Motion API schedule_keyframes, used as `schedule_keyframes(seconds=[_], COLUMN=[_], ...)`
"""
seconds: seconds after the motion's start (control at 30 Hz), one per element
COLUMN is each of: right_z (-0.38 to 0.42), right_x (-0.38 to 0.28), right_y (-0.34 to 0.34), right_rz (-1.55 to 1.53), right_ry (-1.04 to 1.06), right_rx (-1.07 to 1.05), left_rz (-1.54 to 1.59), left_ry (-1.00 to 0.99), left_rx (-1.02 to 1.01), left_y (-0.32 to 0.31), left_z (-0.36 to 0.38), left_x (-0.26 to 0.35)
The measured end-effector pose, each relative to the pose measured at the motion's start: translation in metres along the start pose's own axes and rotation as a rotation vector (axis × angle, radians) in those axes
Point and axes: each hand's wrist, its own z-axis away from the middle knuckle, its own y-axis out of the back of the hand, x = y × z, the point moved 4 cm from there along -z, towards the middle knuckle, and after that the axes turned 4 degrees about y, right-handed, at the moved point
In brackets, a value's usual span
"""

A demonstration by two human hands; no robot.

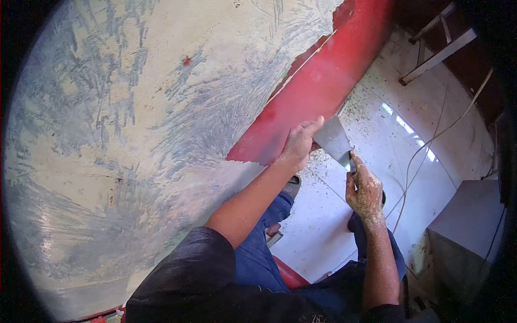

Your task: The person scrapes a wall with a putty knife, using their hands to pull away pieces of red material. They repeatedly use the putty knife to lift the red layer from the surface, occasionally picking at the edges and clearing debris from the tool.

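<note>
A wide metal scraper (335,141) with a flat, tapering blade is held between my two hands, over the floor. My right hand (366,189), dusted with pale crumbs, is closed around its handle end. At the blade's other side, my left hand (299,144) is closed on the edge, thumb on top and the other fingers partly hidden. To the left rises a large curved surface (161,107) with patchy cream and grey coating. Its bare red strip (309,89) runs diagonally just beyond my left hand, with a ragged coating edge.
Crumbs and flakes (366,110) lie scattered on the shiny white tiled floor (318,226). A thin cable (423,148) curves across the tiles. Metal legs (439,56) stand at upper right, and a grey box-like object (468,220) at lower right. My legs are bent below me.
</note>
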Motion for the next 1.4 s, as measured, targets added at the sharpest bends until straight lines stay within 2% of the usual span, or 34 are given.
schedule_keyframes(seconds=[0.03,0.1,0.23,0.33,0.37,0.43,0.47,0.53,0.57,0.6,0.63,0.67,0.7,0.73,0.83,0.9,0.97,1.0,1.1,1.13,1.17,1.23,1.27,1.3,1.37,1.4], right_z=[0.001,-0.002,0.0,0.001,0.0,0.0,-0.002,-0.003,0.001,0.005,-0.001,-0.013,-0.028,-0.05,-0.114,-0.121,-0.096,-0.081,-0.031,-0.028,-0.023,-0.017,-0.013,-0.011,-0.01,-0.012], right_x=[0.001,-0.001,0.016,-0.002,-0.017,-0.049,-0.075,-0.128,-0.147,-0.158,-0.173,-0.181,-0.18,-0.167,-0.126,-0.102,-0.092,-0.097,-0.108,-0.111,-0.117,-0.126,-0.132,-0.136,-0.145,-0.148], right_y=[0.003,0.008,-0.012,-0.027,-0.03,-0.033,-0.031,-0.027,-0.04,-0.058,-0.063,-0.069,-0.074,-0.075,-0.017,0.023,0.042,0.035,-0.008,-0.03,-0.039,-0.048,-0.05,-0.051,-0.046,-0.04], right_rz=[-0.082,-0.242,-0.386,-0.656,-0.755,-0.672,-0.598,-0.439,-0.493,-0.684,-0.634,-0.635,-0.634,-0.543,-1.177,-1.374,-1.279,-1.273,-1.271,-1.129,-1.022,-0.84,-0.771,-0.753,-0.766,-0.781], right_ry=[-0.112,-0.335,-0.421,-0.478,-0.489,-0.338,-0.218,0.014,-0.004,-0.13,-0.066,-0.094,-0.127,-0.042,-0.526,-0.5,-0.41,-0.429,-0.459,-0.441,-0.408,-0.301,-0.238,-0.222,-0.233,-0.238], right_rx=[0.009,0.027,0.076,0.1,0.109,0.119,0.139,0.2,0.175,0.082,0.127,0.163,0.197,0.385,0.333,0.528,0.563,0.529,0.418,0.317,0.265,0.221,0.211,0.19,0.136,0.115], left_rz=[0.233,0.28,0.24,0.287,0.266,0.229,0.287,0.171,-0.007,-0.435,-0.555,-0.674,-0.482,-0.501,-0.375,-0.243,-0.053,0.065,0.449,0.541,0.602,0.766,0.805,0.893,1.092,1.079], left_ry=[0.116,0.142,0.099,0.279,0.264,0.231,0.224,0.291,0.356,0.375,0.438,0.503,0.624,0.707,0.687,0.612,0.481,0.408,0.229,0.19,0.178,0.268,0.264,0.314,0.361,0.327], left_rx=[-0.008,0.034,0.24,0.208,0.13,-0.045,0.022,0.027,-0.032,-0.082,-0.076,-0.078,-0.018,-0.071,-0.077,-0.108,-0.169,-0.223,-0.507,-0.604,-0.412,-0.782,-0.857,-0.784,-0.869,-0.886], left_y=[0.0,0.022,0.022,0.017,0.016,0.007,0.012,0.042,0.061,0.052,0.035,0.014,-0.009,-0.002,0.001,0.002,-0.004,-0.008,-0.034,-0.042,-0.044,-0.027,-0.022,-0.013,-0.015,-0.015], left_z=[0.001,-0.01,-0.014,-0.017,-0.016,-0.007,0.0,-0.009,-0.018,0.009,0.04,0.074,0.11,0.094,0.1,0.079,0.047,0.033,0.037,0.046,0.057,0.057,0.064,0.067,0.077,0.079], left_x=[-0.001,-0.004,-0.018,-0.045,-0.052,-0.072,-0.099,-0.186,-0.23,-0.245,-0.247,-0.244,-0.231,-0.295,-0.275,-0.25,-0.205,-0.176,-0.058,-0.02,-0.006,0.002,0.003,0.001,0.016,0.023])
